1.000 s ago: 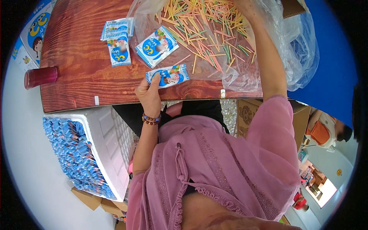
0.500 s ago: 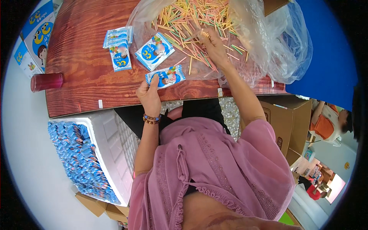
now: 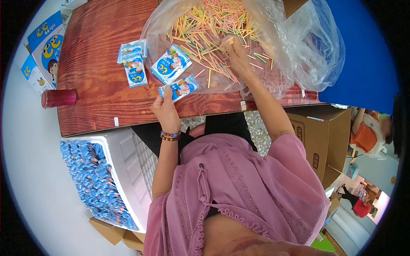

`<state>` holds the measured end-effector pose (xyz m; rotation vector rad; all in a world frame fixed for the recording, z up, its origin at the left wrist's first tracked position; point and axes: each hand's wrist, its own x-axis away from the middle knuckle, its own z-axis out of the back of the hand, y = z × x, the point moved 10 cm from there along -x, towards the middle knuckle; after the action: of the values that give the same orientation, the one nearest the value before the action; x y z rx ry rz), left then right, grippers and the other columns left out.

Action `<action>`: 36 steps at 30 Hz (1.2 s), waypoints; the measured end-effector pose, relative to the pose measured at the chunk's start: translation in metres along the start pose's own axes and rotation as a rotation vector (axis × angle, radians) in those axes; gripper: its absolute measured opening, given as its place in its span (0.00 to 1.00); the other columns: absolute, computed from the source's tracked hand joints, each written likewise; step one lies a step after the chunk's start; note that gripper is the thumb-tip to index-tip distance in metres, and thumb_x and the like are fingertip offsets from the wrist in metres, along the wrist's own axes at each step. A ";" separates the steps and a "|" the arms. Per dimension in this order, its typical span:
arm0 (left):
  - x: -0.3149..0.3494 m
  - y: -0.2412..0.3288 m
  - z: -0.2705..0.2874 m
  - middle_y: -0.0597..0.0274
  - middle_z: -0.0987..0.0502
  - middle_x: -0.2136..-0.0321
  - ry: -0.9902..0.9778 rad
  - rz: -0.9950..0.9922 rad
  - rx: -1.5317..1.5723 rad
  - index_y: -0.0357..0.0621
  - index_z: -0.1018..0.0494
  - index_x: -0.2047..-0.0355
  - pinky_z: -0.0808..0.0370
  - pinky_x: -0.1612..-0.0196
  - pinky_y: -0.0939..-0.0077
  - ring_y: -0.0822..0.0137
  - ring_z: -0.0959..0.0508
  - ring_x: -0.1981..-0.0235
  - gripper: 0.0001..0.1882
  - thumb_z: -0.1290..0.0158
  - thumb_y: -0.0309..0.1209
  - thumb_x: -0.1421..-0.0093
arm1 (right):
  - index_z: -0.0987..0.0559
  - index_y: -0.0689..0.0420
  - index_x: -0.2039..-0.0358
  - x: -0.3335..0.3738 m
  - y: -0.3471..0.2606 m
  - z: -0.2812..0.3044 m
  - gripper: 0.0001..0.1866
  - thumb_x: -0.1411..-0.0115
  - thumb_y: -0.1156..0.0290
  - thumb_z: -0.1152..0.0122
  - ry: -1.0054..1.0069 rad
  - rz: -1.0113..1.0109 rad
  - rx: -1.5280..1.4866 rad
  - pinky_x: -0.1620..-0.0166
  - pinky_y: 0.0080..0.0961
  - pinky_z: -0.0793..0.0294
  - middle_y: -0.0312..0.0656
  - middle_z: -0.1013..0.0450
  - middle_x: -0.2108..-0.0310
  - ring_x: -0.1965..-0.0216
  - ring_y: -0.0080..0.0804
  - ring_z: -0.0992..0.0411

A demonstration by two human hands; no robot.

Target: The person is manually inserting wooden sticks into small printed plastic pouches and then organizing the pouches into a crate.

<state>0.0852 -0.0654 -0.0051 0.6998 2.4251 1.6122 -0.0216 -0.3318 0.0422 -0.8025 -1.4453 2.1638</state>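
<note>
My left hand (image 3: 166,112) pinches a small blue-and-white packet (image 3: 184,88) by its near end, just above the table's front edge. Over the near side of a heap of thin pink, yellow and green sticks (image 3: 213,21), my right hand (image 3: 240,59) has its fingers drawn together; what is between them, if anything, is too small to make out. The sticks lie on a spread clear plastic bag (image 3: 314,53). Beyond the held packet rests a larger blue-and-white packet (image 3: 171,65). Left of it, several small packets (image 3: 136,71) overlap in a little pile.
A dark red cylindrical container (image 3: 60,98) stands at the left end of the wood-grain table (image 3: 98,47). Below it, a white foam box (image 3: 124,170) holds many blue packets. A cardboard box (image 3: 318,136) is at the right, with other people farther back.
The view has shifted slightly. My right hand stays over the near sticks, fingers still together. My left hand keeps its hold on the small packet, lowered a little toward the table edge.
</note>
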 end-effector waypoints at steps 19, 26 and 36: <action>0.004 -0.003 -0.064 0.66 0.21 0.65 -0.099 0.290 0.445 0.42 0.24 0.65 0.28 0.66 0.78 0.74 0.23 0.65 0.10 0.49 0.35 0.35 | 0.35 0.54 0.58 0.029 -0.105 -0.051 0.05 0.33 0.71 0.54 0.160 0.056 -1.118 0.42 0.45 0.37 0.52 0.26 0.60 0.49 0.44 0.30; 0.008 0.003 -0.065 0.66 0.21 0.64 -0.088 0.311 0.490 0.42 0.24 0.64 0.28 0.63 0.77 0.74 0.24 0.64 0.11 0.51 0.36 0.34 | 0.36 0.53 0.58 0.038 -0.124 -0.054 0.05 0.33 0.71 0.54 0.166 0.205 -1.044 0.41 0.45 0.39 0.52 0.26 0.60 0.50 0.42 0.30; 0.007 0.002 -0.064 0.64 0.22 0.60 -0.143 0.293 0.518 0.40 0.26 0.60 0.26 0.58 0.74 0.71 0.24 0.60 0.12 0.52 0.36 0.34 | 0.36 0.55 0.58 0.046 -0.118 -0.069 0.05 0.32 0.70 0.56 0.123 0.186 -0.853 0.44 0.36 0.35 0.53 0.28 0.54 0.49 0.36 0.32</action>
<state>0.0557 -0.1149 0.0247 1.2494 2.7451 0.9487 -0.0077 -0.2112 0.1205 -1.3548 -2.3190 1.5111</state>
